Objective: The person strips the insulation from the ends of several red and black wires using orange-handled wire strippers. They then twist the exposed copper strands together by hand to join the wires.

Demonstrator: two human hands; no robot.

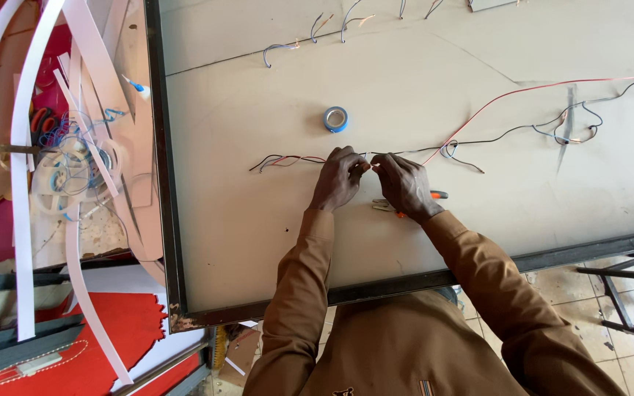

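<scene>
- The big pale panel (434, 95) in its dark frame lies flat in front of me, and everything I work on rests on its face.
- The wire run (493, 136) stretches across the panel from left to right, its long axis sideways to me; the red and black strands on the right wander up towards the far right edge, while the short tail (280, 160) on the left points towards the frame.
- My left hand (339, 180) is pinched shut on the wire ends at the middle of the run, and my right hand (403, 185) is pinched shut on the meeting ends just beside it, fingertips almost touching.
- By my judgement the joint is only being made: it looks bare, the blue tape roll (335, 119) sits unused just beyond my hands, and the orange-handled pliers (434, 195) lie under my right wrist.
</scene>
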